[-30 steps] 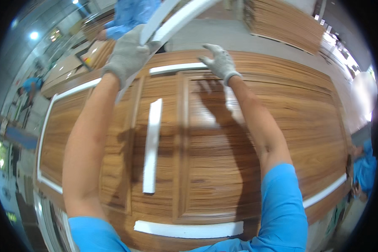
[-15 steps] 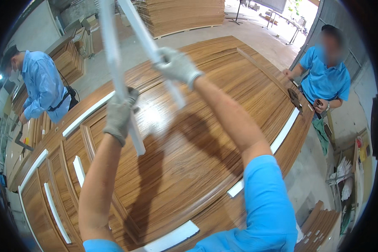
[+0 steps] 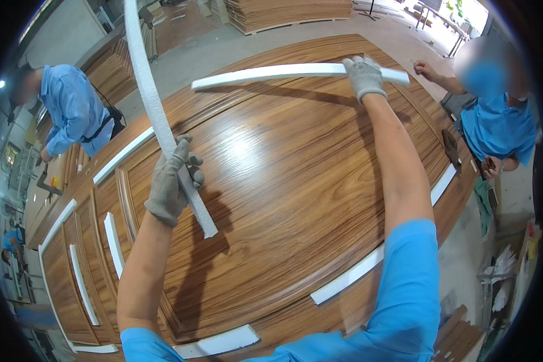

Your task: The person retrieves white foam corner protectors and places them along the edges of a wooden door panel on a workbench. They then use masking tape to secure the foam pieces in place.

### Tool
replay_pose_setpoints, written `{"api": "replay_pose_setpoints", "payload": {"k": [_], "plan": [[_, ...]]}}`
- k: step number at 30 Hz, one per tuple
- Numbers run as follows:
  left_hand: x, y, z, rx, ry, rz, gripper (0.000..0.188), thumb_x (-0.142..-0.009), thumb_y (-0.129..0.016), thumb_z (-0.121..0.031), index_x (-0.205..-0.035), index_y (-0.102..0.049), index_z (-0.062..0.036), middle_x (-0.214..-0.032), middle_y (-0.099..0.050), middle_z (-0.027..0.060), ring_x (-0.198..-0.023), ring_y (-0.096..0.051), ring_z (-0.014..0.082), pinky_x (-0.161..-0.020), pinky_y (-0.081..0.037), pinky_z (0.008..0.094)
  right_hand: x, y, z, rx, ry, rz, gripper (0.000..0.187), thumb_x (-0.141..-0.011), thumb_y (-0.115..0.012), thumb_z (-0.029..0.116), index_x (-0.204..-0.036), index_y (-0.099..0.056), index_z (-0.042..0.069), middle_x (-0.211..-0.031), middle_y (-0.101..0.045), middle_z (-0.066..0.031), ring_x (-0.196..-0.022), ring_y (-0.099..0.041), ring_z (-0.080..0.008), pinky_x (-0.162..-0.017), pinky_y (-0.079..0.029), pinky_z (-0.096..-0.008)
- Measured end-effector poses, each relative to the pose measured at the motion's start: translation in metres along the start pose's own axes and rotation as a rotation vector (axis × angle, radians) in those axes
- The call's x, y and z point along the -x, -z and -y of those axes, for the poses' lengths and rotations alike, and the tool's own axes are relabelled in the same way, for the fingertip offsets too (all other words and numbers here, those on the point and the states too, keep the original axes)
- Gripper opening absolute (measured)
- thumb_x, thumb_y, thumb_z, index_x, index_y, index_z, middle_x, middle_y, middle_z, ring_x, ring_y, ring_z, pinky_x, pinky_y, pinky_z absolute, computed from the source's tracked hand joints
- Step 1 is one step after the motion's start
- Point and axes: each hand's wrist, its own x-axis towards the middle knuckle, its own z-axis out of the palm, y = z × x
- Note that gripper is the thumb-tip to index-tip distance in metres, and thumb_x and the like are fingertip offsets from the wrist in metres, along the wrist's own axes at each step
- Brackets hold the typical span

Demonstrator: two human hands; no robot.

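"What's moved?"

"From my remote seat, I see the right hand (image 3: pixel 365 78) has swung outward, bringing its white strip (image 3: pixel 265 73) from a steep slant to nearly level along the far side of the wood-grain panel (image 3: pixel 271 205)."

"Let go of it?"

"No, gloved fingers curl over it near its right end. The shadow parts from it there, so I judge that end raised."

"And the left hand (image 3: pixel 165 190)?"

"Clasping a second strip (image 3: pixel 143 72) low down; the long part slants upward, which I'd say holds it off the surface."

"Farther out?"

"A third strip (image 3: pixel 349 275) follows the near border, and a co-worker (image 3: pixel 496 128) stands beyond the right end."
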Motion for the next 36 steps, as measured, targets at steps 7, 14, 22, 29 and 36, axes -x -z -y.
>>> {"api": "replay_pose_setpoints", "payload": {"k": [7,14,22,29,36], "plan": [[-0.001,-0.031,0.000,-0.090,-0.023,0.088,0.036,-0.100,-0.062,-0.035,-0.122,-0.054,-0.0073,-0.078,-0.061,0.0050,-0.063,-0.060,0.0160,-0.054,-0.048,0.0280,-0.030,0.032,0.054,-0.044,-0.040,-0.472,0.034,-0.095,-0.060,0.024,-0.129,-0.061,0.020,-0.131,-0.061,-0.0073,-0.122,-0.058,-0.0317,-0.101,-0.047,-0.0407],[-0.027,-0.084,0.028,0.277,-0.109,0.116,0.051,-0.098,-0.062,-0.047,-0.126,-0.042,-0.0100,-0.115,-0.054,0.0115,-0.112,-0.051,0.0233,-0.094,-0.047,0.0400,0.122,0.093,0.116,-1.285,0.673,0.309,0.050,-0.091,-0.067,0.049,-0.118,-0.066,0.007,-0.105,-0.070,-0.0099,-0.091,-0.068,-0.0214,-0.088,-0.053,-0.0350],[0.005,-0.147,0.088,-0.460,-0.195,0.442,0.087,-0.089,-0.054,-0.071,-0.150,-0.034,-0.0126,-0.146,-0.040,0.0242,-0.141,-0.034,0.0383,-0.118,-0.026,0.0508,0.125,0.081,0.003,-0.976,0.057,0.274,0.044,-0.098,-0.055,0.049,-0.125,-0.061,0.016,-0.097,-0.071,-0.0095,-0.086,-0.068,-0.0195,-0.080,-0.056,-0.0385],[0.054,-0.143,0.139,-1.302,-0.895,0.776,0.076,-0.086,-0.058,-0.069,-0.133,-0.055,-0.0094,-0.143,-0.049,0.0193,-0.137,-0.040,0.0431,-0.119,-0.026,0.0544,0.141,0.001,-0.149,-0.620,-0.583,0.008,0.036,-0.099,-0.051,0.027,-0.133,-0.056,0.017,-0.124,-0.063,-0.0179,-0.115,-0.062,-0.0364,-0.098,-0.048,-0.0476],[0.086,-0.171,0.127,-1.108,-1.027,0.763,0.067,-0.087,-0.060,-0.064,-0.120,-0.059,-0.0051,-0.123,-0.059,0.0199,-0.120,-0.053,0.0400,-0.105,-0.039,0.0537,0.170,-0.039,-0.183,-0.395,-0.635,0.261,0.052,-0.096,-0.060,0.035,-0.143,-0.049,0.016,-0.140,-0.054,-0.0183,-0.127,-0.055,-0.0349,-0.105,-0.044,-0.0450]]}}
